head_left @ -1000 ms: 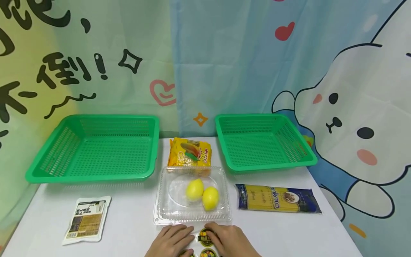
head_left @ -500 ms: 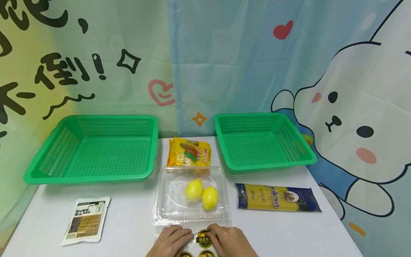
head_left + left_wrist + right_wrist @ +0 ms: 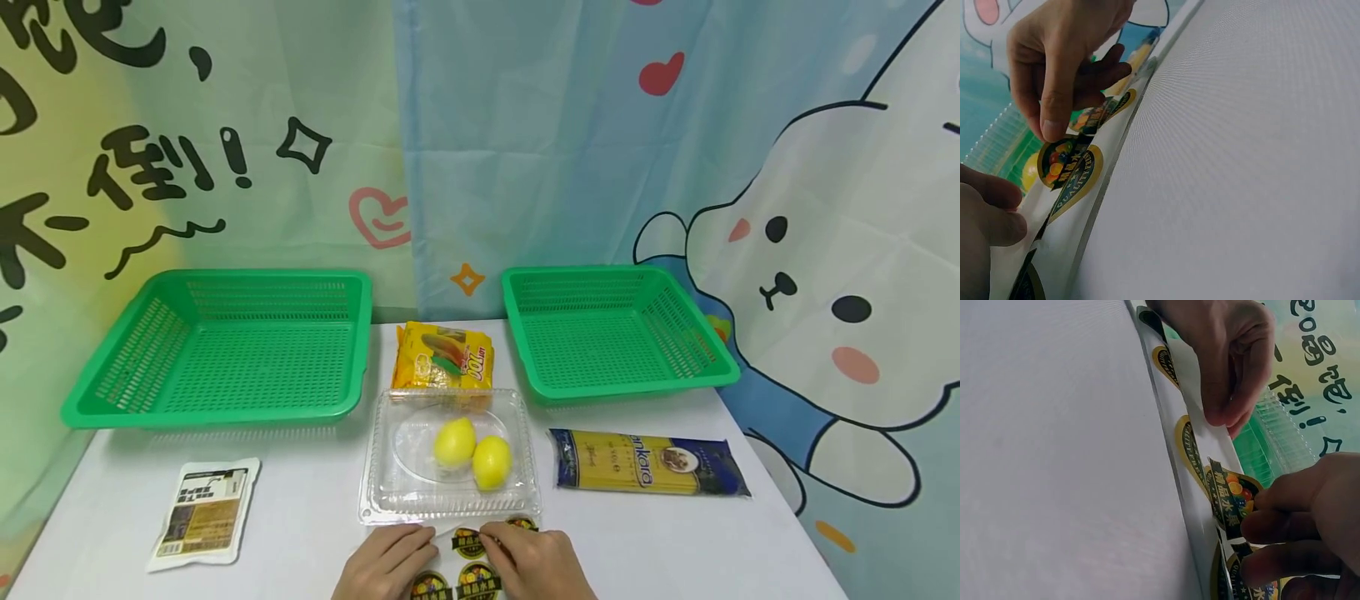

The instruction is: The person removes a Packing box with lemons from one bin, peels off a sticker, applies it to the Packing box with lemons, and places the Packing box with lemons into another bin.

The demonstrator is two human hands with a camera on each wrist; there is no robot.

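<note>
Clearly the peeling step is in hand: the right hand [image 3: 536,557] pinches the edge of a round fruit sticker [image 3: 1233,499], its near edge lifted off the sticker sheet [image 3: 457,575] at the front edge of the tabletop [image 3: 300,508]. The left hand [image 3: 386,562], fingers curled, presses the sheet flat. Just behind stands the clear clamshell box [image 3: 450,454] with two lemons [image 3: 472,452]. Next likely calls for a slow pull so the sticker comes free uncreased
</note>
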